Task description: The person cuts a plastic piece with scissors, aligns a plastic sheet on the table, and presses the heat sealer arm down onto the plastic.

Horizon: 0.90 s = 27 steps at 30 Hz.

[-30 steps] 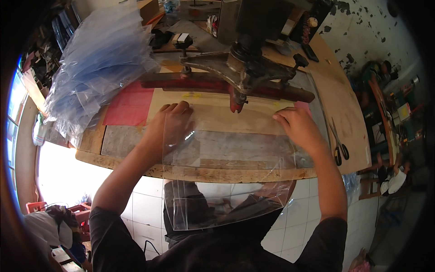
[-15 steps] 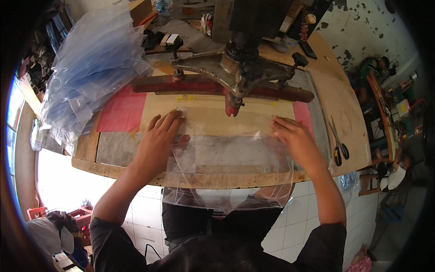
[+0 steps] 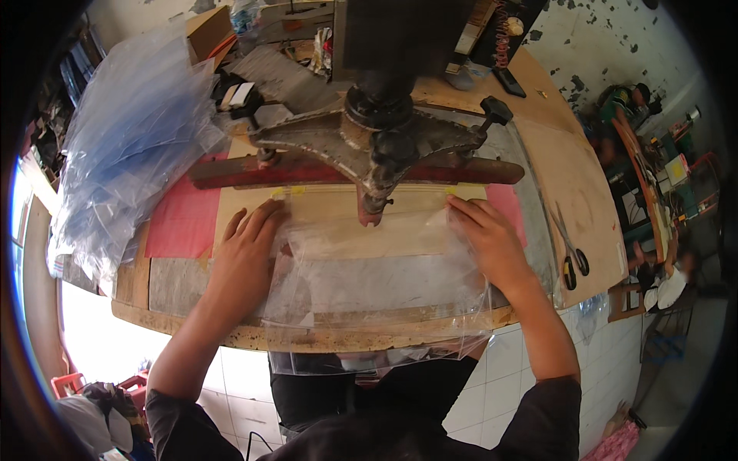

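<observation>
A clear plastic sheet or bag (image 3: 369, 288) lies over the front of the work board (image 3: 192, 288), its near part hanging past the edge above my lap. My left hand (image 3: 250, 246) rests at its left side, fingers fairly straight on the film, thumb mostly hidden. On the right side, my right hand (image 3: 488, 238) grips the plastic with fingers together, fingertips near the cream strip (image 3: 338, 242). Just beyond both hands runs the long red-brown bar (image 3: 307, 170) of a press, carried by a metal bracket (image 3: 369, 138). Pink patches (image 3: 184, 219) flank the cream strip.
A tall heap of clear bluish plastic sheets (image 3: 131, 146) stands at the left. Scissors with black and yellow handles (image 3: 573, 257) lie on the right of the wooden table (image 3: 588, 207). A dark phone-like object (image 3: 509, 82) lies farther back. Another person (image 3: 623, 107) sits at far right.
Both hands have moved a little forward with the plastic, closer to the press bar. My view has shifted, so the table and press appear lower and further left.
</observation>
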Available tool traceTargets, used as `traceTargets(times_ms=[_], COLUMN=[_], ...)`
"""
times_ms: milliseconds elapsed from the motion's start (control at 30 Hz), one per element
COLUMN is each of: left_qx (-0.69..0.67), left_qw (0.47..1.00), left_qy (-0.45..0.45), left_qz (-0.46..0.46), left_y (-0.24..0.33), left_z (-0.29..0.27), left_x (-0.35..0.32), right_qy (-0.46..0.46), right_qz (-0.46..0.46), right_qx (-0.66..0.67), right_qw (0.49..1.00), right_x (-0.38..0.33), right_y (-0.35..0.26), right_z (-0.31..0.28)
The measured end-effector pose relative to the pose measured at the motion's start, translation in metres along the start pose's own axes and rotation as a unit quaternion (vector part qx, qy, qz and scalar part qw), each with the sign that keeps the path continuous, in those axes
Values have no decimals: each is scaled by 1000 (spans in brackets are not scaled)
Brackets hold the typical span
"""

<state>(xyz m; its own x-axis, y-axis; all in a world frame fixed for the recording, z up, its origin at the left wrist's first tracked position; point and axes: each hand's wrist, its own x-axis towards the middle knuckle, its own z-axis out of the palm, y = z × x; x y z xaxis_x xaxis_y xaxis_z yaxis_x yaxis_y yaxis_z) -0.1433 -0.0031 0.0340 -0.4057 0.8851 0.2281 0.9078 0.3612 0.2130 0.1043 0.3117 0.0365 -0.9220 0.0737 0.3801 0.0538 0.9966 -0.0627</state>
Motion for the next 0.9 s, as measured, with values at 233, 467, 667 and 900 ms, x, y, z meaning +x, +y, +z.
traceTargets(times_ms=[233,467,667,900], left_qx=[-25,-24,-47,-78], left_qw=[1000,999,999,997], left_qy=[1,-14,-6,13], left_qz=[-11,-25,-22,-17], left_y=[5,6,8,1], left_z=[-2,-7,-10,-2], left_x=[8,10,12,6], right_qy=[7,11,6,10], right_qz=[24,43,49,88], right_qx=[19,53,60,99], right_qw=[1000,998,997,991], right_x=[1,3,4,11], right_y=[6,7,5,-3], right_z=[4,12,6,1])
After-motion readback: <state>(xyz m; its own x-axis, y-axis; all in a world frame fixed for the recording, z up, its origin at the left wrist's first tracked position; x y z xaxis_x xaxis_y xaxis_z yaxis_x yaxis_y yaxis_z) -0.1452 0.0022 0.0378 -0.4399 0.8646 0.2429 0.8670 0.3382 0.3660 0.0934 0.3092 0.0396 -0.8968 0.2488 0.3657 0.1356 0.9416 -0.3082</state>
